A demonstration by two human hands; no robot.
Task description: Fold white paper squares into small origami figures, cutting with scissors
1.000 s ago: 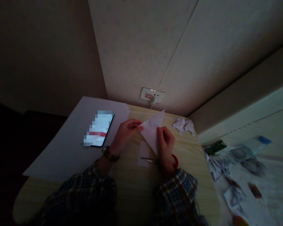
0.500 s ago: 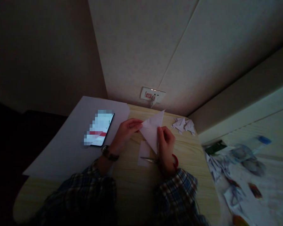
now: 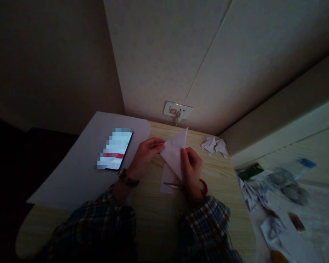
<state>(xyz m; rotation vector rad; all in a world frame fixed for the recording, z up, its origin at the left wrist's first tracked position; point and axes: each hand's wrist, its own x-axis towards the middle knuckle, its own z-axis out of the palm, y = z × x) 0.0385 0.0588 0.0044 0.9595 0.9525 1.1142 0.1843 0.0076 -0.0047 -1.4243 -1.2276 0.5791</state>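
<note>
Head view: two plaid sleeves, the left one [image 3: 98, 223] and the right one [image 3: 210, 219], are reaching forward over the near part of a pale wooden table [image 3: 222, 186]. A dark watch [image 3: 127, 179] is circling the left wrist. Under the right hand [image 3: 192, 166] a pair of scissors [image 3: 172, 185] is showing, its blades pointing left and a red loop [image 3: 205, 187] peeking out past the wrist; whether hand and scissors are touching, I cannot tell. The blades are lying across a small piece of paper [image 3: 166, 176]. Just above that, a triangle of white paper [image 3: 174, 151] is sitting between the two hands: the left hand [image 3: 149, 153] is pinching its left corner between thumb and fingers, while the right hand is gripping its right edge, fingers curled in. To the left, a lit phone [image 3: 115, 149] is resting on a big white sheet [image 3: 68, 175]. Off the table's right side, a clear bottle with a blue cap [image 3: 307, 163] is lying among loose papers [image 3: 252, 193]. Towards the table's far right corner, two folded paper shapes [image 3: 209, 145] are lying side by side. Beyond, a plug [image 3: 178, 114] is sitting in a wall socket [image 3: 171, 109].
</note>
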